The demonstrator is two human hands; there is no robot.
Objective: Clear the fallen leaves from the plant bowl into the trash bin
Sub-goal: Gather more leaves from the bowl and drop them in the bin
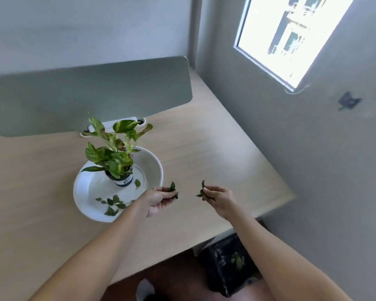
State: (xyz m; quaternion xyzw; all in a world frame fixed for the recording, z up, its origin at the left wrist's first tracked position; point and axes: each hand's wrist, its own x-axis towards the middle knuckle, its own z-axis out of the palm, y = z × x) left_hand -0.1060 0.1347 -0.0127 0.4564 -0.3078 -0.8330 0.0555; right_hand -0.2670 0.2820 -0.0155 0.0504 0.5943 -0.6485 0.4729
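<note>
Head view: left hand (159, 200) and right hand (217, 195) each pinch leaves (172, 187) beside bowl (159, 168).

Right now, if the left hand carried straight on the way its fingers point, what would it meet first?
The left hand, holding leaves, points right, toward the right hand and its leaves. Those would probably come first; only bare desk lies between them. Relative height is unclear.
</note>
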